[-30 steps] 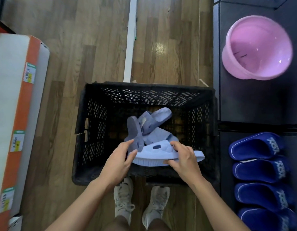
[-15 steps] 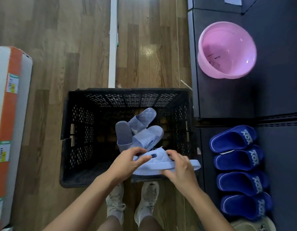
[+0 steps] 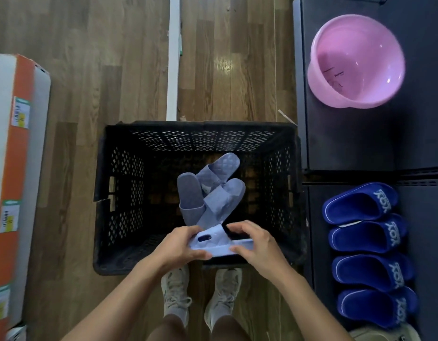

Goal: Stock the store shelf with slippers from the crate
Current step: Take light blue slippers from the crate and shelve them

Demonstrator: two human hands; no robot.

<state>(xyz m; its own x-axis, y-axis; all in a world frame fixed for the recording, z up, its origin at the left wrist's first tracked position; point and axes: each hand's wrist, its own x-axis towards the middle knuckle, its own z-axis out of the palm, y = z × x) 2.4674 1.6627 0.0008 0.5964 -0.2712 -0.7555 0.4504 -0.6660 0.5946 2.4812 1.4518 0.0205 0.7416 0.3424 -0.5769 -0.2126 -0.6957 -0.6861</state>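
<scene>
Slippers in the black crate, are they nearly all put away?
Not quite. Four dark blue slippers line the dark shelf. The left hand and right hand hold one pale blue quilted slipper. Three similar pale slippers wait inside the black plastic crate.

Held slipper (image 3: 214, 243): a second ago its right end stuck out past the right hand. Now that end is covered, and only the strap and middle show between the hands, over the crate's (image 3: 139, 265) near edge.
Right hand (image 3: 258, 244): has slid to the slipper's right end, fingers arched over it.
Left hand (image 3: 177, 247): thumb has dropped to the slipper's near side.
</scene>
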